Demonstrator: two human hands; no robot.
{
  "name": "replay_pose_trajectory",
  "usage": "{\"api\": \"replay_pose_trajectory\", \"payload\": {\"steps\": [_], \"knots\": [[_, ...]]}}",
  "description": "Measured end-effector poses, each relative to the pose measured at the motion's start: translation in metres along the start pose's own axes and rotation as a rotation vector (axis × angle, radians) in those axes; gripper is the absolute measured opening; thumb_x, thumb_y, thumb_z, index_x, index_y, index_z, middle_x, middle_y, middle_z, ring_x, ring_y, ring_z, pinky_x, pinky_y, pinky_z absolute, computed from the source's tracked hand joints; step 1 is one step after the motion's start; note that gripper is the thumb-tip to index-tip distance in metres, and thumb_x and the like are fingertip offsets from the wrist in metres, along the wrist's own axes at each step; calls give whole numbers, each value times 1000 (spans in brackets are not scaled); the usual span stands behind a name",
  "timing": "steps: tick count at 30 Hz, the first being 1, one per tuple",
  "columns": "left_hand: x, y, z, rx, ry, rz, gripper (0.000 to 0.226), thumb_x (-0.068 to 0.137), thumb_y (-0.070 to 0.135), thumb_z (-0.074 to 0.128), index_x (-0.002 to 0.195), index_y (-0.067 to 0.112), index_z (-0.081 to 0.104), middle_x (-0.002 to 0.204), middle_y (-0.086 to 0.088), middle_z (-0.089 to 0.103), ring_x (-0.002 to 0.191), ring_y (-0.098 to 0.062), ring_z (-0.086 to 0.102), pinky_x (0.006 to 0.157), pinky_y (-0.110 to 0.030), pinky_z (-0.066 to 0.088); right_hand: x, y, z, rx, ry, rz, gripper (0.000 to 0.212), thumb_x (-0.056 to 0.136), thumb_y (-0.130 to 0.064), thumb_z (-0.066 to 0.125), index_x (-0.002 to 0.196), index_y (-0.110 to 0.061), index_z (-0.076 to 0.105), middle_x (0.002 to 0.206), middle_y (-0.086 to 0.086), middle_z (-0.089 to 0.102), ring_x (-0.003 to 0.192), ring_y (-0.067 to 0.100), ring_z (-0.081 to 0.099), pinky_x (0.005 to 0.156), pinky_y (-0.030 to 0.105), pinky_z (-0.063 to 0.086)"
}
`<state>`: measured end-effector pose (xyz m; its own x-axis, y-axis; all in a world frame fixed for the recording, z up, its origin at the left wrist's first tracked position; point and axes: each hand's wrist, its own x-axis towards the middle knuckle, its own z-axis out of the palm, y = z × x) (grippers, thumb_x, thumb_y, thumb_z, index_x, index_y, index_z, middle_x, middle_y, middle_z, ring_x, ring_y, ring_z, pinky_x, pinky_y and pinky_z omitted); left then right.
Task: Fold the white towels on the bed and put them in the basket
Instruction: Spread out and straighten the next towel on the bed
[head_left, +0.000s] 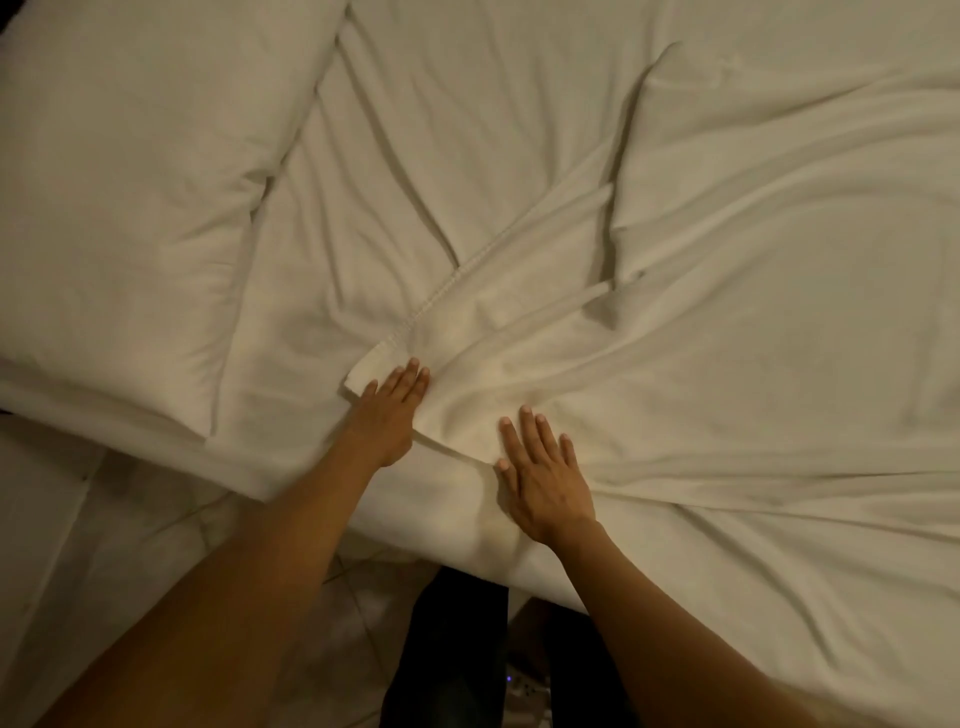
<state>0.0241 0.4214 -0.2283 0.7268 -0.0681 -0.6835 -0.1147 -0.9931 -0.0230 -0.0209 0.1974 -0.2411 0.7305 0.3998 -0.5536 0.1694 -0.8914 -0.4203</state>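
I read this as the flattening stage before a fold, with the white towel (519, 332) spread rumpled over the bed (727, 156), its stitched hem running from centre frame toward 1 o'clock and its near corner turned over at about 7 o'clock of centre. To do this well, I would pin that corner with one palm and sweep the other outward toward 3 o'clock, pushing the ridges that fan from the middle out to the towel's far edge, then bring edge to edge only once the cloth lies flat; towel and bedsheet are nearly the same white, so I would follow the hem to avoid gathering sheet with it. My left hand (389, 410) lies flat on the turned corner, fingers (410, 376) straight and together, pointing to 1 o'clock, gripping nothing. My right hand (545, 483) presses palm down just beside it, toward 4 o'clock, fingers spread and straight, pointing to 12, also holding nothing. Both arms reach up from the bottom edge, nearly extended. A pillow (130, 156) sits at 10 o'clock. No basket is in view.
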Motion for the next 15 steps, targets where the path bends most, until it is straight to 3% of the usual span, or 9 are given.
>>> {"api": "replay_pose_trajectory", "payload": {"steps": [4, 7, 9, 12, 15], "knots": [[2, 9, -30, -219, -26, -77, 66, 96, 3, 36, 152, 10, 2, 160, -8, -7, 148, -21, 4, 120, -37, 14, 2, 9, -36, 25, 37, 39, 59, 98, -47, 4, 150, -22, -7, 158, 4, -16, 145, 20, -14, 117, 38, -6], [6, 16, -55, -313, 67, -136, 61, 96, 3, 34, 151, 7, 9, 160, -10, 1, 147, -21, 9, 119, -30, 11, 8, 28, -73, 12, 109, 40, 78, 83, -61, -13, 150, -21, -4, 159, 4, -12, 146, 19, -12, 117, 38, -4], [18, 22, -74, -327, 137, -134, 57, 99, 7, 32, 151, 4, 8, 160, -11, 2, 147, -20, 8, 118, -28, 12, 19, 46, -101, -39, 167, 33, 79, 82, -57, -15, 151, -21, -2, 159, 5, -10, 146, 20, -11, 117, 38, -3], [46, 35, -103, -318, 245, -120, 55, 102, 18, 30, 150, 3, 8, 160, -12, 3, 147, -22, 9, 119, -32, 14, 43, 76, -145, -136, 241, 36, 61, 97, -46, 3, 151, -19, -1, 159, 6, -8, 146, 21, -9, 118, 39, -1], [83, 53, -128, -289, 321, -64, 57, 102, 25, 30, 150, 3, 9, 159, -14, 4, 147, -24, 9, 120, -37, 16, 74, 103, -186, -203, 307, 47, 59, 98, -43, 8, 151, -18, 4, 160, 7, -4, 147, 23, -6, 118, 41, 2]]}}
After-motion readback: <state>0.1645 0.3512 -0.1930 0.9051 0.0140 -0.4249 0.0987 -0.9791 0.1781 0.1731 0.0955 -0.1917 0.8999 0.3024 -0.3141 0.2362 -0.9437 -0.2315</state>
